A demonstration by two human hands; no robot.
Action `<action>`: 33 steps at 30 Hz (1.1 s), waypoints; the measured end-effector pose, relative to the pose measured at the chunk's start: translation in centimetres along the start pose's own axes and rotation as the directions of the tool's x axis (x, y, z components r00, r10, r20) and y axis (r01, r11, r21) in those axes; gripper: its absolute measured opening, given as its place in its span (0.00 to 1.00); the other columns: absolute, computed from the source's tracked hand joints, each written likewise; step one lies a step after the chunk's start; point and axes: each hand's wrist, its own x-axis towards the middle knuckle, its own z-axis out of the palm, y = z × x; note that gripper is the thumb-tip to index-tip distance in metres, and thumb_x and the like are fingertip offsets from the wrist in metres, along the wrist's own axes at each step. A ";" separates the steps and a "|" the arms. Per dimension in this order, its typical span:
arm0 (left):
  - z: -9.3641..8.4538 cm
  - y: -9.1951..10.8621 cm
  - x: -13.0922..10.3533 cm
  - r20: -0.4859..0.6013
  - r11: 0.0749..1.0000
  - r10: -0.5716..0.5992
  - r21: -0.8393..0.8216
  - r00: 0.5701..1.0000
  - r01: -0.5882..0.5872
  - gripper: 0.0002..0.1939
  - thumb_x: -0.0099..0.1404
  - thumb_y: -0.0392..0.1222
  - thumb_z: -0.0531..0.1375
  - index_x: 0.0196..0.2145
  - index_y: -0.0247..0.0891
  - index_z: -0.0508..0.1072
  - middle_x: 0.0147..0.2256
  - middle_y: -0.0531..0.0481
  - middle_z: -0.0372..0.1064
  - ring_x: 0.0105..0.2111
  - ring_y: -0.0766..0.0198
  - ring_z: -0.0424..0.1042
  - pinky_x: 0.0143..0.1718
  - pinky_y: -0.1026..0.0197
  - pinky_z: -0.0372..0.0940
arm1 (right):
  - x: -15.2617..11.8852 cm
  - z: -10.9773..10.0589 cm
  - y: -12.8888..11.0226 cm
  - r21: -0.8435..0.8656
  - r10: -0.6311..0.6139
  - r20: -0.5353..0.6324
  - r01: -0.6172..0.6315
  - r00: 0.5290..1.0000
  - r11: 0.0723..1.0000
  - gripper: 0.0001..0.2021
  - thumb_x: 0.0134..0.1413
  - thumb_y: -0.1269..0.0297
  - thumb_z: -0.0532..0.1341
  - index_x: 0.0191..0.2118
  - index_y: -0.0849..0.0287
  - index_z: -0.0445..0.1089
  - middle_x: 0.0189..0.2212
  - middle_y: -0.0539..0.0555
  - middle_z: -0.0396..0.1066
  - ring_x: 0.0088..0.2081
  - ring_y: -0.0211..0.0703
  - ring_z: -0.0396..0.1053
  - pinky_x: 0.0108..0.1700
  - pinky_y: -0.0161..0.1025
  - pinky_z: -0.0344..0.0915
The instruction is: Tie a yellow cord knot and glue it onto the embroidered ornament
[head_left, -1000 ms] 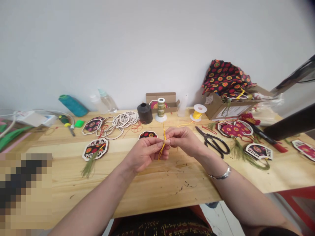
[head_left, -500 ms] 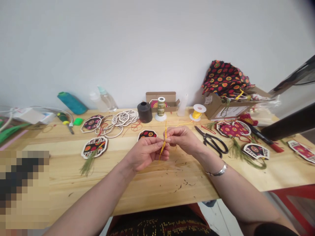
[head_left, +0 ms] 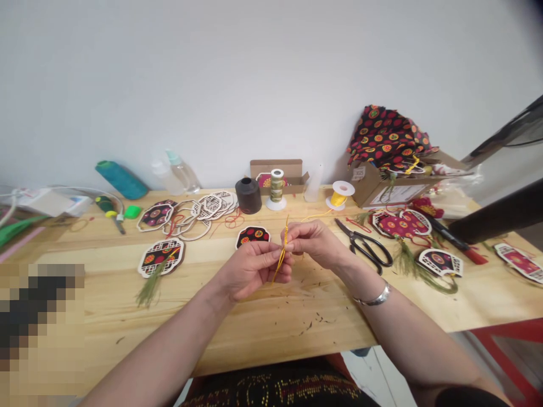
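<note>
Between my two hands, above the middle of the table, is a yellow cord (head_left: 280, 261) with a knotted or braided upper stretch and loose strands hanging below. My left hand (head_left: 258, 263) pinches it between thumb and fingers. Right beside it, my right hand (head_left: 311, 242) is closed on the same cord with its fingertips. A strand runs from behind the right hand back toward a white spool of yellow cord (head_left: 339, 198). Just behind my left hand lies a dark floral plaque (head_left: 253, 234) with a pale edge, partly covered by the fingers.
Black-handled scissors (head_left: 368, 247) lie right of my hands. Tasselled plaques (head_left: 161, 257) and pale cut-out frames (head_left: 212, 204) are on the left. A black thread cone (head_left: 248, 195) and a gold thread spool (head_left: 276, 189) stand behind. A cardboard box (head_left: 392, 189) with floral fabric is back right.
My hands stay close together on the cord, with small finger shifts. The view has shifted slightly, and more of the plaque behind my left hand shows.
</note>
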 end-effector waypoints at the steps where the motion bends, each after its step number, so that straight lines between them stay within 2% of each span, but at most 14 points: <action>1: 0.0 0.0 0.0 0.000 1.000 -0.003 0.002 1.000 0.003 0.07 0.54 0.37 0.65 0.31 0.30 0.76 0.29 0.47 0.72 0.25 0.68 0.72 0.29 0.64 0.68 | 0.0 0.0 0.0 0.002 -0.004 0.006 0.004 1.000 1.000 0.02 0.41 0.71 0.68 0.25 0.59 0.75 0.26 0.48 0.70 0.26 0.31 0.66 0.30 0.33 0.62; 7: 0.0 -0.1 0.2 -0.021 1.000 -0.021 0.023 1.000 0.021 0.05 0.54 0.36 0.64 0.30 0.31 0.75 0.28 0.47 0.72 0.24 0.68 0.71 0.28 0.62 0.68 | 0.1 0.0 -0.1 -0.009 -0.020 0.022 0.020 1.000 1.000 0.03 0.39 0.72 0.68 0.24 0.59 0.75 0.25 0.47 0.69 0.27 0.31 0.66 0.30 0.32 0.63; 11: 0.2 0.1 0.1 -0.042 0.996 0.027 0.082 0.999 -0.023 0.05 0.53 0.35 0.64 0.29 0.31 0.74 0.28 0.47 0.72 0.25 0.66 0.72 0.30 0.60 0.67 | 0.0 -0.1 0.0 -0.039 -0.024 0.054 0.026 0.998 0.999 0.01 0.42 0.71 0.67 0.25 0.59 0.75 0.25 0.47 0.68 0.26 0.31 0.66 0.29 0.32 0.64; 15: 0.2 0.1 0.1 -0.083 0.962 0.115 0.258 0.990 -0.091 0.05 0.53 0.36 0.64 0.29 0.31 0.73 0.27 0.49 0.71 0.27 0.65 0.71 0.32 0.60 0.66 | 0.0 -0.2 0.0 -0.086 0.002 0.067 0.003 0.998 0.996 0.02 0.43 0.69 0.67 0.25 0.61 0.74 0.25 0.48 0.68 0.26 0.32 0.67 0.30 0.33 0.65; 19: 0.4 0.1 0.1 -0.134 0.881 0.196 0.459 0.971 -0.115 0.05 0.55 0.36 0.61 0.30 0.33 0.73 0.26 0.50 0.71 0.28 0.67 0.69 0.34 0.61 0.64 | 0.1 -0.2 0.0 -0.145 0.032 0.079 -0.021 0.996 0.989 0.04 0.45 0.67 0.66 0.26 0.62 0.72 0.24 0.48 0.69 0.26 0.32 0.67 0.32 0.34 0.65; 24: 0.6 0.4 0.0 -0.158 0.790 0.257 0.603 0.953 -0.113 0.05 0.55 0.35 0.59 0.31 0.34 0.72 0.28 0.52 0.70 0.24 0.71 0.61 0.28 0.65 0.59 | 0.2 -0.5 0.0 -0.243 0.041 0.074 -0.021 0.996 0.970 0.04 0.46 0.67 0.65 0.27 0.62 0.72 0.25 0.48 0.69 0.29 0.32 0.66 0.35 0.33 0.63; 27: 0.2 0.3 -0.1 -0.124 0.804 0.247 0.580 0.961 -0.132 0.06 0.57 0.38 0.59 0.32 0.35 0.74 0.27 0.53 0.67 0.25 0.71 0.59 0.27 0.66 0.56 | 0.2 -0.5 -0.1 -0.254 0.039 0.064 -0.022 0.997 0.967 0.05 0.45 0.66 0.66 0.26 0.62 0.72 0.25 0.48 0.69 0.29 0.32 0.66 0.35 0.33 0.62; 33: -0.7 -0.2 0.3 -0.181 0.912 0.177 0.401 0.967 -0.092 0.10 0.52 0.43 0.64 0.31 0.35 0.76 0.27 0.51 0.67 0.26 0.71 0.59 0.25 0.66 0.54 | 0.1 -0.7 -0.2 -0.211 0.053 0.068 -0.038 0.996 0.977 0.06 0.44 0.65 0.66 0.27 0.62 0.72 0.26 0.48 0.70 0.30 0.33 0.66 0.36 0.34 0.62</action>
